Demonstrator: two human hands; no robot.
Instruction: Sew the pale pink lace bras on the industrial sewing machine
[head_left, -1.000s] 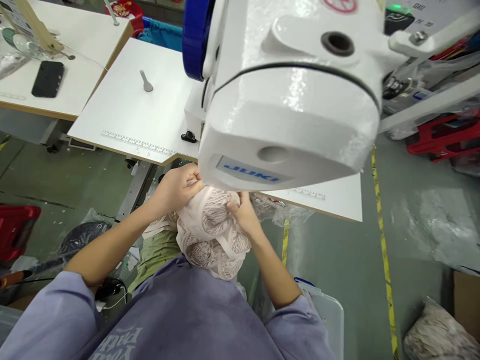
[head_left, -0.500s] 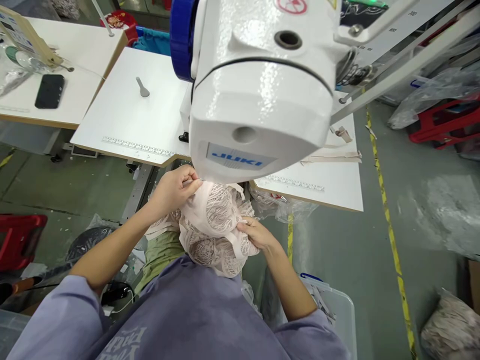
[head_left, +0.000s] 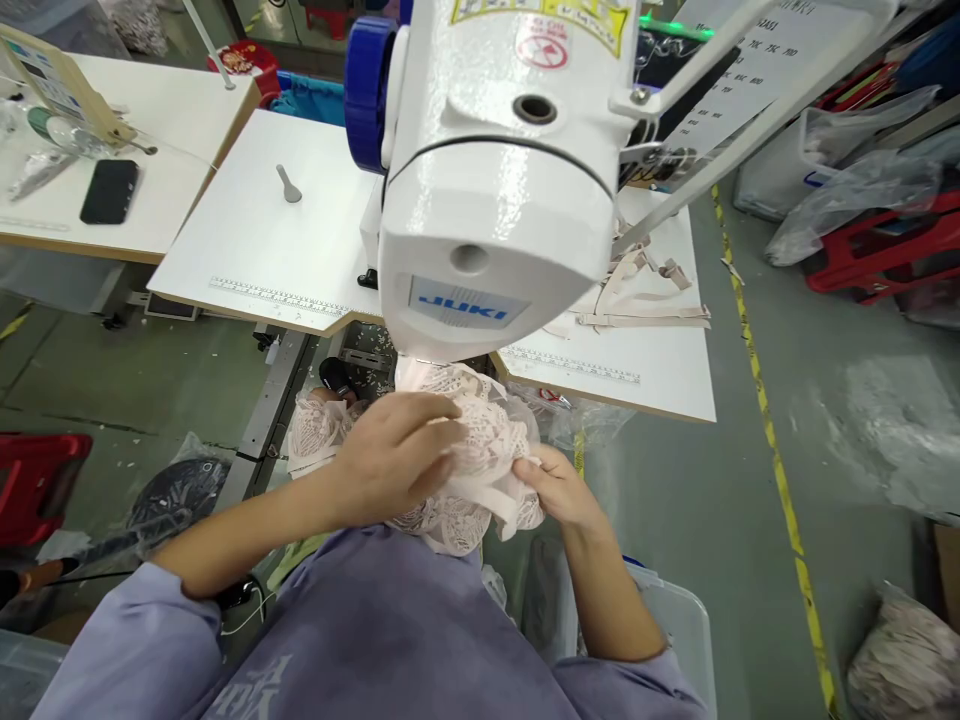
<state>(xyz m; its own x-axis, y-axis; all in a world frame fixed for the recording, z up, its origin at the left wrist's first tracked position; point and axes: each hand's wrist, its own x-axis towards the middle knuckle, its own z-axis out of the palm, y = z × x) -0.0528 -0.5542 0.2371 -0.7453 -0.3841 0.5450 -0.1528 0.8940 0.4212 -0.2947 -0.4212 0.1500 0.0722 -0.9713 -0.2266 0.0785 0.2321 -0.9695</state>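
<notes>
A bundle of pale pink lace fabric [head_left: 487, 430] sits in front of me, just below the head of a white JUKI sewing machine [head_left: 495, 200]. My left hand [head_left: 390, 460] lies over the left side of the lace with its fingers curled onto it. My right hand [head_left: 562, 490] pinches the lace's lower right edge, a pale strap between its fingers. Part of the fabric is hidden under the machine head and under my left hand.
The machine stands on a white table [head_left: 255, 240] with printed rulers along its front edge; pale straps [head_left: 637, 300] lie on its right part. A black phone [head_left: 109, 190] lies on a second table at the left. A clear plastic bin [head_left: 667, 620] stands at my right, red stools around.
My left hand has dropped from the machine's needle area down onto the lace. My right hand has slid lower and rightward along the fabric. The camera has tilted back, showing more of the machine.
</notes>
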